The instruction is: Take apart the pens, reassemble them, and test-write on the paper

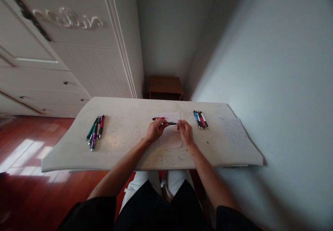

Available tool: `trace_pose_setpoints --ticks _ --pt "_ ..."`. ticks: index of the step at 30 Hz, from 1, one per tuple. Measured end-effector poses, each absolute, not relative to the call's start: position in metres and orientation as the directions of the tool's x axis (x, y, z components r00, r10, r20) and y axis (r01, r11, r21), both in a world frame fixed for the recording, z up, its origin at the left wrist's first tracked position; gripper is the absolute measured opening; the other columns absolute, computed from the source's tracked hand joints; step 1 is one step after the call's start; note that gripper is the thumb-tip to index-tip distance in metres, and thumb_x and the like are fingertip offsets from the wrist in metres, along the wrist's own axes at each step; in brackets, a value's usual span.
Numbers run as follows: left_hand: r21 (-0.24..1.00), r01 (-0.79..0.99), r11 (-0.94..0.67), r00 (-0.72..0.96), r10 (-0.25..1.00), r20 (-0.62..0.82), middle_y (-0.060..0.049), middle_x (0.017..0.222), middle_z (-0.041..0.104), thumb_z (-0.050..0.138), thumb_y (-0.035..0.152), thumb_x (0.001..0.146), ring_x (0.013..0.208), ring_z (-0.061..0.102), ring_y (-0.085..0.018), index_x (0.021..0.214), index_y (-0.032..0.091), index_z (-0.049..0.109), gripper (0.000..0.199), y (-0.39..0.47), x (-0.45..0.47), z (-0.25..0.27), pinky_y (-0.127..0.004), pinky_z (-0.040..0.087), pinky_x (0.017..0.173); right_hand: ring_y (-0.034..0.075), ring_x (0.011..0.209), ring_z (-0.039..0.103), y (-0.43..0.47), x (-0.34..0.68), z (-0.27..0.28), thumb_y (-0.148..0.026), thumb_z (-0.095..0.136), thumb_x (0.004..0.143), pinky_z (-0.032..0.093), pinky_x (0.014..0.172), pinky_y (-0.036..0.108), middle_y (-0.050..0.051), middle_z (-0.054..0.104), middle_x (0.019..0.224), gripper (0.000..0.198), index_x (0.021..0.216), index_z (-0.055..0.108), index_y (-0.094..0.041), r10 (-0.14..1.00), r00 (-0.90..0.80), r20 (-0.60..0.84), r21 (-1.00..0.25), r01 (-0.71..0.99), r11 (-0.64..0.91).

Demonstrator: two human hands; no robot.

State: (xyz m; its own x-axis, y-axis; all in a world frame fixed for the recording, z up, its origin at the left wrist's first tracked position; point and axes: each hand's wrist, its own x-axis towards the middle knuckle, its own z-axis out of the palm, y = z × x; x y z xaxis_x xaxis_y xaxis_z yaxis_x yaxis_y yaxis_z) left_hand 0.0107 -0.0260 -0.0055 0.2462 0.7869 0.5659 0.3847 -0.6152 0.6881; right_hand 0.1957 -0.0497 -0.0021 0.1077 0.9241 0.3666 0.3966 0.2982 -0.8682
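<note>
Over the white paper (170, 139), a thin dark pen (172, 123) is held level between my two hands. Its left end is pinched in the fingers of my left hand (154, 131). The fingertips of my right hand (186, 132) are closed at its other end; whether it is a whole pen or a part of one is too small to tell. Just beyond my left fingers lies a red and black pen piece (159, 118), at the paper's upper left edge.
Several pens (95, 130) lie in a loose pile on the left of the white table (125, 154). On the right, several pens (200, 120) lie side by side, and a marked sheet (235, 133) lies near the wall. A brown wooden stand (165, 84) is behind the table.
</note>
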Motion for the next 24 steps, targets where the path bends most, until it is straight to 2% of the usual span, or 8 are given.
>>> trace_pose_setpoints --ticks 5,11,19,24 --pt "0.705 0.384 -0.596 0.238 0.802 0.548 0.0 0.073 0.066 0.058 0.031 0.091 0.054 0.054 -0.009 0.088 0.018 0.063 0.014 -0.0257 0.01 -0.0055 -0.022 0.043 0.057 0.016 0.075 0.057 -0.047 0.1957 -0.002 -0.046 0.044 0.096 0.046 0.073 0.029 0.003 0.058 0.076 0.037 0.073 0.057 -0.02 0.896 0.061 0.44 -0.846 0.363 0.391" --pt "0.715 0.397 -0.576 0.222 0.816 0.534 -0.003 0.082 0.069 0.058 0.026 0.091 0.057 0.056 -0.01 0.088 0.018 0.062 0.009 -0.0258 0.0089 -0.0038 -0.023 0.044 0.06 0.022 0.094 0.059 -0.0434 0.198 -0.0056 -0.041 0.056 0.091 0.049 0.084 0.036 0.008 0.061 0.093 0.022 0.088 0.066 -0.021 0.842 0.042 0.538 -0.801 0.337 0.495" --pt "0.737 0.399 -0.546 0.221 0.837 0.5 -0.003 0.086 0.069 0.055 0.026 0.092 0.058 0.057 -0.009 0.09 0.018 0.062 0.01 -0.0255 0.0081 -0.0044 -0.022 0.045 0.058 0.021 0.095 0.06 -0.0454 0.1983 -0.0055 -0.033 0.06 0.088 0.051 0.081 0.035 0.007 0.063 0.096 0.013 0.092 0.066 -0.022 0.849 0.03 0.527 -0.808 0.328 0.49" --pt "0.731 0.428 -0.531 0.2 0.845 0.496 -0.002 0.077 0.067 0.053 0.026 0.093 0.061 0.06 -0.011 0.089 0.018 0.063 0.013 -0.0228 0.0068 -0.0027 -0.022 0.045 0.059 0.02 0.09 0.062 -0.0432 0.2011 -0.0087 -0.033 0.056 0.091 0.051 0.081 0.034 0.007 0.066 0.092 0.015 0.093 0.066 -0.021 0.844 0.086 0.529 -0.809 0.351 0.472"
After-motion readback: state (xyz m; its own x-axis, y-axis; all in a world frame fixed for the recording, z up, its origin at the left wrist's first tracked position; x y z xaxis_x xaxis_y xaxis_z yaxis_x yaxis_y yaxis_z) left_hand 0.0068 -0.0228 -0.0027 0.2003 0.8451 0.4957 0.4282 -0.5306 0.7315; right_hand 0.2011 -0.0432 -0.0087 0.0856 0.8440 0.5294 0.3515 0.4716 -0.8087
